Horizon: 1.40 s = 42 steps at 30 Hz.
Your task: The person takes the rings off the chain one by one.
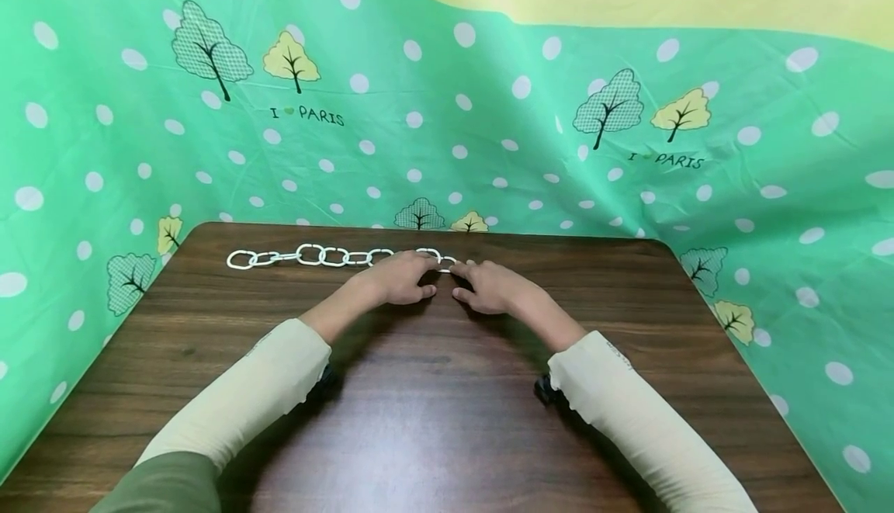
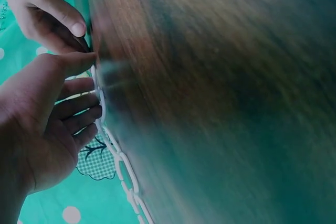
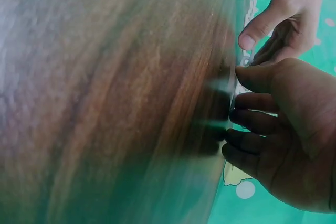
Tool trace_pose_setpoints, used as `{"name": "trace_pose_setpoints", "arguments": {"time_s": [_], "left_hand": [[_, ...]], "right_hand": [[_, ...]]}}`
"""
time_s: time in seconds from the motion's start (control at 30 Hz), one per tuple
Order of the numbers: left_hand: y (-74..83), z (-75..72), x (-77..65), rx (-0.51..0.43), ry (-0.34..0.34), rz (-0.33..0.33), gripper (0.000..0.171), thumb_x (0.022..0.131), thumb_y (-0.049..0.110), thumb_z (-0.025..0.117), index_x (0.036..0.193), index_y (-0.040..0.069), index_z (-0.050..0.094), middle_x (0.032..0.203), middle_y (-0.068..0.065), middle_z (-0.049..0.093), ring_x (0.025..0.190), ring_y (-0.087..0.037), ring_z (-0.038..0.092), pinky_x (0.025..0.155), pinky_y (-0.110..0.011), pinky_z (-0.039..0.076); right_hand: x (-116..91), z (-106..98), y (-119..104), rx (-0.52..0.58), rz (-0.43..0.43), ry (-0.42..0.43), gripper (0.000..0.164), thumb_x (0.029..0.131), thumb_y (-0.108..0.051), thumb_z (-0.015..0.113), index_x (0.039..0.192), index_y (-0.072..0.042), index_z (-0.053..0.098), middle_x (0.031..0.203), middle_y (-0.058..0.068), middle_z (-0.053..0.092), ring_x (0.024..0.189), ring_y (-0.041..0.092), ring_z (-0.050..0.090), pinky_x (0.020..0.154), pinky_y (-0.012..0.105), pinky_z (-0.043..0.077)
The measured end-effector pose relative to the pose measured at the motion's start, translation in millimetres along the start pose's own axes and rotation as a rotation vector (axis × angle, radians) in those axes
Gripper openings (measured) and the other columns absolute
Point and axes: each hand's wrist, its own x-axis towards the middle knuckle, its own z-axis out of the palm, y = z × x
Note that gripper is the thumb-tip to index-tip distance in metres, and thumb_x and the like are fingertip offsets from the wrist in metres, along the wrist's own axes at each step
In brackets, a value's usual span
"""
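A white chain of oval links [image 1: 323,256] lies stretched from left to right along the far edge of the table. My left hand [image 1: 401,279] rests over the chain near its right part, hiding some links. In the left wrist view its fingers [image 2: 79,103] are fairly straight, with the tips touching the chain. My right hand [image 1: 492,288] is at the chain's right end, index fingertip touching the last link. Its fingers [image 3: 252,121] are loosely bent and rest on the tabletop. A small gap separates the two thumbs.
The dark wood-grain table [image 1: 426,389] has rounded far corners. Behind and beside it hangs a green curtain [image 1: 433,94] with white dots and printed trees. Dark small devices, one of them a wrist device [image 1: 545,390], sit under both pale sleeves.
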Motion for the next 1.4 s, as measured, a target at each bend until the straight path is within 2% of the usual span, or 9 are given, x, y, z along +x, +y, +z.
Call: {"name": "trace_pose_setpoints", "arguments": {"time_s": [0.13,0.27,0.43,0.57,0.63,0.77,1.0,1.17,1.4], "left_hand": [[-2.4,3.8,0.1,0.003,0.046,0.046,0.049,0.107,0.042,0.072,0.148,0.015,0.069,0.149,-0.005,0.073,0.138,-0.029,0.071,0.121,-0.049,0.055],[-4.7,10.5,3.4,-0.006,0.115,0.093,0.027,0.103,0.031,0.076,0.127,0.017,0.077,0.123,-0.001,0.076,0.113,-0.022,0.076,0.105,-0.043,0.062],[-3.7,19.1,8.4,-0.032,0.162,0.125,0.007,0.097,0.02,0.081,0.104,0.022,0.081,0.102,0.006,0.074,0.094,-0.013,0.072,0.089,-0.034,0.063],[-3.6,24.5,10.6,0.017,0.18,0.158,0.012,0.095,0.015,0.081,0.094,0.027,0.078,0.094,0.01,0.072,0.088,-0.011,0.071,0.084,-0.031,0.063],[-4.7,26.0,10.8,0.028,0.195,0.176,0.016,0.094,0.013,0.08,0.092,0.028,0.074,0.091,0.011,0.071,0.085,-0.01,0.07,0.082,-0.032,0.063],[-2.8,21.2,6.1,-0.037,0.202,0.154,0.015,0.095,0.009,0.076,0.093,0.023,0.073,0.092,0.007,0.074,0.086,-0.014,0.07,0.083,-0.035,0.062],[63.0,-60.5,-43.2,-0.073,0.187,0.11,0.008,0.103,0.002,0.072,0.1,0.009,0.075,0.092,-0.003,0.078,0.086,-0.019,0.072,0.082,-0.038,0.062],[65.4,-65.8,-45.7,-0.081,0.193,0.089,0.008,0.104,0.003,0.073,0.103,0.01,0.076,0.096,-0.002,0.08,0.088,-0.017,0.074,0.084,-0.039,0.063],[63.7,-62.7,-47.1,-0.152,0.213,0.07,0.005,0.108,0.009,0.072,0.11,0.008,0.077,0.107,-0.005,0.085,0.1,-0.023,0.08,0.091,-0.043,0.065]], "right_hand": [[23.6,22.3,26.8,-0.023,-0.045,0.046,0.058,0.119,-0.047,0.053,0.171,-0.02,0.051,0.172,0.027,0.05,0.154,0.045,0.058,0.125,0.061,0.049],[36.1,36.2,44.7,-0.046,-0.156,0.135,0.047,0.117,-0.044,0.061,0.157,-0.022,0.068,0.15,0.014,0.074,0.126,0.03,0.077,0.108,0.052,0.062],[16.6,20.6,23.1,0.01,-0.269,0.205,0.037,0.111,-0.041,0.074,0.135,-0.015,0.082,0.124,0.004,0.086,0.105,0.02,0.081,0.093,0.04,0.064],[-1.2,2.3,-0.8,0.057,-0.231,0.215,0.031,0.105,-0.035,0.083,0.125,-0.012,0.087,0.118,0.004,0.088,0.1,0.019,0.082,0.087,0.037,0.064],[-14.8,-11.1,-20.6,0.047,-0.172,0.207,0.028,0.102,-0.028,0.086,0.124,-0.011,0.087,0.119,0.006,0.088,0.101,0.022,0.083,0.089,0.041,0.066],[-19.8,-13.8,-30.7,0.008,-0.138,0.264,0.022,0.101,-0.027,0.088,0.118,-0.013,0.089,0.113,0.004,0.088,0.096,0.021,0.083,0.084,0.041,0.067],[-18.5,-12.7,-30.1,0.014,-0.152,0.372,0.009,0.101,-0.024,0.087,0.104,-0.015,0.087,0.1,0.001,0.087,0.087,0.018,0.079,0.075,0.041,0.064],[-19.6,-13.0,-31.4,0.007,-0.148,0.374,0.007,0.105,-0.022,0.083,0.105,-0.015,0.082,0.103,0.003,0.086,0.091,0.021,0.079,0.077,0.043,0.064],[-24.3,-8.7,-29.2,-0.011,-0.162,0.415,0.015,0.107,-0.02,0.08,0.098,-0.012,0.07,0.091,0.004,0.077,0.079,0.019,0.066,0.07,0.04,0.057]]}}
